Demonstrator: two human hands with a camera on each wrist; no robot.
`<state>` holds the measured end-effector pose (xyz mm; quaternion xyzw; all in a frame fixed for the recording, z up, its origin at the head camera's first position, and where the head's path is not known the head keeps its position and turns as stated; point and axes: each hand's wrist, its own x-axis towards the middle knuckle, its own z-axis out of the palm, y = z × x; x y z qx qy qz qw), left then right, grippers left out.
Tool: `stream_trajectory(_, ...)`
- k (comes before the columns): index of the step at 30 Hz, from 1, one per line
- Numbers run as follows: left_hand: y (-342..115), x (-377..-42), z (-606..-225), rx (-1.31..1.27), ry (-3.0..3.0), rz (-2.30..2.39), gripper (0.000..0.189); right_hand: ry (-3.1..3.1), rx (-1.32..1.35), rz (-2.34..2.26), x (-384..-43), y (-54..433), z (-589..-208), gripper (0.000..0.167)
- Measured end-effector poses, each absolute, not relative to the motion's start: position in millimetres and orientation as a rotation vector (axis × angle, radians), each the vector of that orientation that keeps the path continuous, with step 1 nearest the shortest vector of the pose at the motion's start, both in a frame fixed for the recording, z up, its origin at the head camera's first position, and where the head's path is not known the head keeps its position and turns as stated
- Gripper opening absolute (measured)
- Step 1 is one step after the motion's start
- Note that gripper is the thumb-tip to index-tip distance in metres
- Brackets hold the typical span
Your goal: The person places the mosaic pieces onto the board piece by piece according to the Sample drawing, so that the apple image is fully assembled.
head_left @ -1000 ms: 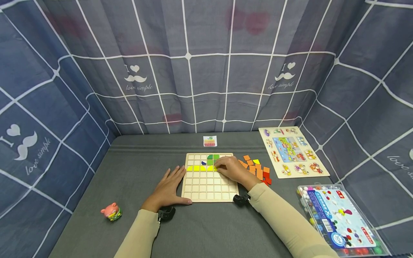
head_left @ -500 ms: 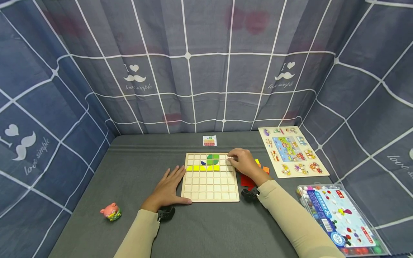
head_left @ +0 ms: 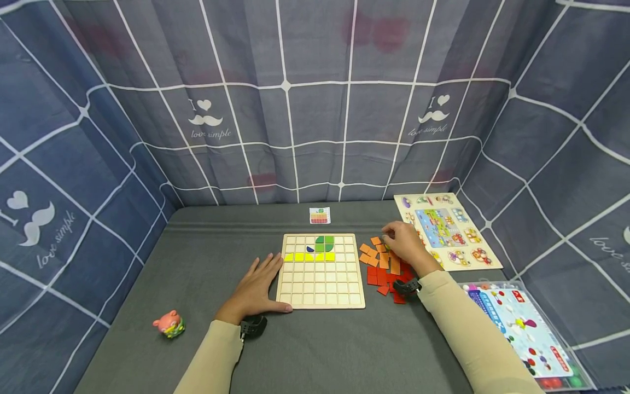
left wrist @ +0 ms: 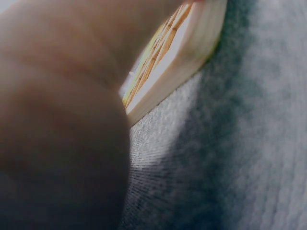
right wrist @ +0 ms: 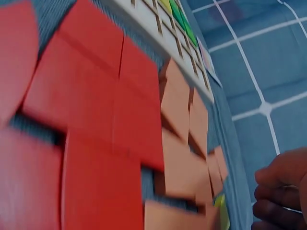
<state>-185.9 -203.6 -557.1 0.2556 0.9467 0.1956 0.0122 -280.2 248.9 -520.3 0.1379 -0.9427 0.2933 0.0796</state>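
My left hand [head_left: 258, 284] rests with spread fingers at the left edge of the wooden grid board [head_left: 320, 290], its thumb by the near left corner. On the board lie a row of yellow squares [head_left: 299, 257], several green tiles [head_left: 321, 247] and a small dark blue tile [head_left: 309, 249]. My right hand [head_left: 407, 243] is over the far right side of the loose pieces, fingers bent; nothing shows between them. Beneath and beside it are orange tiles [head_left: 384, 261] and red tiles [right wrist: 76, 91]. A yellow tile [right wrist: 222, 210] shows partly near those fingers.
A small picture card [head_left: 320, 215] lies beyond the board. At the right are a wooden picture puzzle [head_left: 410, 216] and a clear box of colored parts [head_left: 546, 339], partly behind the right sleeve. A pink pig figure [head_left: 169, 323] stands at the left.
The right hand has left the board's yellow row and moved right to the loose tiles. One more yellow square shows in the row where that hand was. The left hand has stayed put.
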Motion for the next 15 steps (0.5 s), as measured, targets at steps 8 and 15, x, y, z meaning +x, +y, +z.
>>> stream_trajectory(8,-203.5,-185.3,-555.8,0.794,2.943,0.617,0.138,-2.856,0.349,0.793,-275.6,259.8,-523.6,0.011)
stream_trajectory(15,-203.3,-185.8,-557.3,0.795,2.945,0.623,0.138,-2.886,0.286,0.795,-273.0,259.8,-526.6,0.006)
